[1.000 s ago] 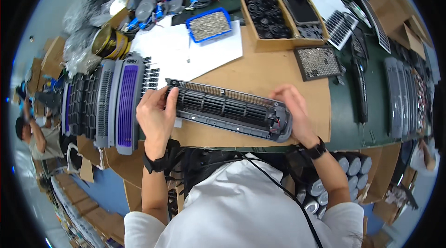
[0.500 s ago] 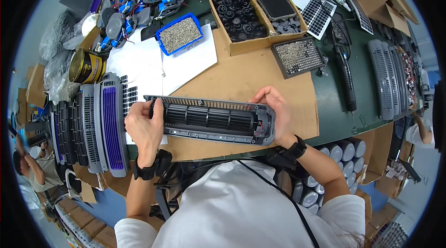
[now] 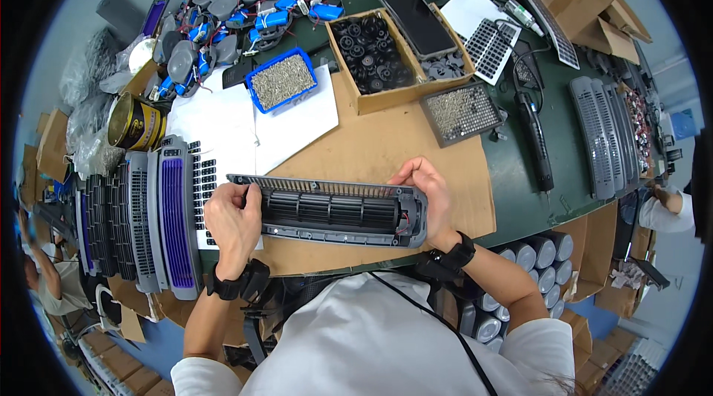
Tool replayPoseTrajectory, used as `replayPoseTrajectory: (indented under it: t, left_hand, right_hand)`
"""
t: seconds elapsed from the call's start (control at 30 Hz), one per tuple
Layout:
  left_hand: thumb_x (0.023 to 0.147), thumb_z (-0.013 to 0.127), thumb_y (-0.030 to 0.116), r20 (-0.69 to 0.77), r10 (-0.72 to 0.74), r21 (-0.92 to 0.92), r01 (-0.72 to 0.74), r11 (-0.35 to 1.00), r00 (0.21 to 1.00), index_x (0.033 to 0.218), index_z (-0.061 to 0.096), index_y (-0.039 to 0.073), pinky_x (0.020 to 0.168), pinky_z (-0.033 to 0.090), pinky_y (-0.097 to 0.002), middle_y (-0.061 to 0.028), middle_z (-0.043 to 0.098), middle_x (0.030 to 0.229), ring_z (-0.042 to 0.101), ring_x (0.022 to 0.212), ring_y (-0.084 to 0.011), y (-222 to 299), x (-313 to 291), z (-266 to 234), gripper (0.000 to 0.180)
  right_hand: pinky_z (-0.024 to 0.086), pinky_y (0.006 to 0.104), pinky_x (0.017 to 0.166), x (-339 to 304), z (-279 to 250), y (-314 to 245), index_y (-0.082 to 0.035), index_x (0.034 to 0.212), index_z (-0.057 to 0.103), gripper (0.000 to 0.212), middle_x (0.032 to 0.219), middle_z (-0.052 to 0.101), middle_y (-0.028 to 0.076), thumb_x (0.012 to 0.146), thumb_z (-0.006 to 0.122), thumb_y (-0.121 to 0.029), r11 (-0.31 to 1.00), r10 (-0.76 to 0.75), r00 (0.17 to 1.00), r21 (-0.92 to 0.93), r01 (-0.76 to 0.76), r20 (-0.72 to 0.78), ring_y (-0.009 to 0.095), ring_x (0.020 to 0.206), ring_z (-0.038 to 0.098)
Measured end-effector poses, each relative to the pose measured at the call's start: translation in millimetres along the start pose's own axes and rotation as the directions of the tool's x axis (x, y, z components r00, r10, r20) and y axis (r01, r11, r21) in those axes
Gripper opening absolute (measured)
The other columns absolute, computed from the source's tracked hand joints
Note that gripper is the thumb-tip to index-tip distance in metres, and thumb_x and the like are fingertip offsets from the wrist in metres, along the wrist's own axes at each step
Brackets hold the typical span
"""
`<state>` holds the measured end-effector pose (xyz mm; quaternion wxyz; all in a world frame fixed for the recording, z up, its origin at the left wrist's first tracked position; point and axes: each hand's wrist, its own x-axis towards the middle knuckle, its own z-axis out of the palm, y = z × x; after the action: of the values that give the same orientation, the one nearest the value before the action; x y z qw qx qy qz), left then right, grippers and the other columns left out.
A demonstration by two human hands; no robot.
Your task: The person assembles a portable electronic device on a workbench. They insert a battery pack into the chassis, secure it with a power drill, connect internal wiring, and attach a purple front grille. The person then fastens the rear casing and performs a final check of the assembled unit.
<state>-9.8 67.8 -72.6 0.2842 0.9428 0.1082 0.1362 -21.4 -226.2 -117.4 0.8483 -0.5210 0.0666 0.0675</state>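
A long grey fan housing (image 3: 330,210) with a black roller inside lies across a brown cardboard sheet (image 3: 386,147) close to my body. My left hand (image 3: 232,224) grips its left end, fingers curled over the edge. My right hand (image 3: 427,192) wraps around its right end, where a few coloured wires show. Both wrists wear black bands.
Grey and purple grille panels (image 3: 160,218) are stacked at left. A blue tray of screws (image 3: 282,80), white papers (image 3: 245,125), a cardboard box of black wheels (image 3: 371,47), a grey screw tray (image 3: 460,110), a black screwdriver (image 3: 536,136) and more grilles (image 3: 605,132) surround it. Another person's sleeve (image 3: 661,210) is at right.
The fan housing has swung from tilted to nearly level and moved closer to my body. My left hand has slid to its left end, my right stays on the right end.
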Motion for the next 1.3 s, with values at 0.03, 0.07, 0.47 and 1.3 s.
replayPoseTrajectory:
  t: [0.03,0.07,0.47,1.3]
  left_hand:
    - [0.080,0.072,0.015,0.008,0.000,-0.009,0.000,1.000,1.000,0.075,0.068,-0.006,0.052,0.045,-0.0353,-0.0143,0.062,0.060,0.058,0.050,-0.0235,-1.1,-0.1,-1.2,0.023]
    - [0.080,0.072,0.017,0.028,0.011,-0.029,-0.010,1.000,1.000,0.077,0.069,-0.006,0.053,0.046,-0.0362,-0.0146,0.062,0.061,0.058,0.050,-0.0239,-5.5,-0.8,-2.4,0.023]
    - [0.056,0.087,0.028,0.142,0.672,-0.155,-0.654,0.741,0.727,0.090,0.072,0.007,0.075,0.039,-0.0374,-0.0053,0.058,0.086,0.053,0.084,-0.0256,23.7,-36.1,-29.7,0.044]
    - [0.088,0.065,-0.005,0.217,-0.103,-0.838,0.239,0.491,0.971,0.119,0.066,-0.003,0.084,0.057,-0.0275,-0.0145,0.070,0.111,0.067,0.093,-0.0155,-57.7,-23.7,-49.2,0.031]
  right_hand:
    - [0.048,0.0284,0.079,0.4,0.8,-0.5,-0.002,0.095,0.053,0.024,0.087,0.061,0.010,0.093,0.044,-0.023,1.000,-0.009,1.000,-0.009,0.009,0.004,0.015,0.084,0.059]
    - [0.048,0.0279,0.079,0.5,1.3,-2.6,-0.002,0.094,0.054,0.023,0.085,0.060,0.009,0.093,0.043,-0.022,1.000,-0.008,1.000,-0.021,0.008,0.000,0.015,0.084,0.058]
    - [0.054,0.0380,0.067,109.3,40.1,-114.1,0.003,0.093,0.068,0.015,0.083,0.070,0.019,0.082,0.067,-0.007,0.140,-0.282,0.822,-0.826,0.545,0.495,0.031,0.074,0.069]
    - [0.049,0.0408,0.079,42.0,144.3,-55.2,0.003,0.090,0.063,0.029,0.098,0.057,0.017,0.073,0.079,-0.014,-0.077,0.223,0.547,-0.545,0.835,0.807,0.034,0.093,0.058]
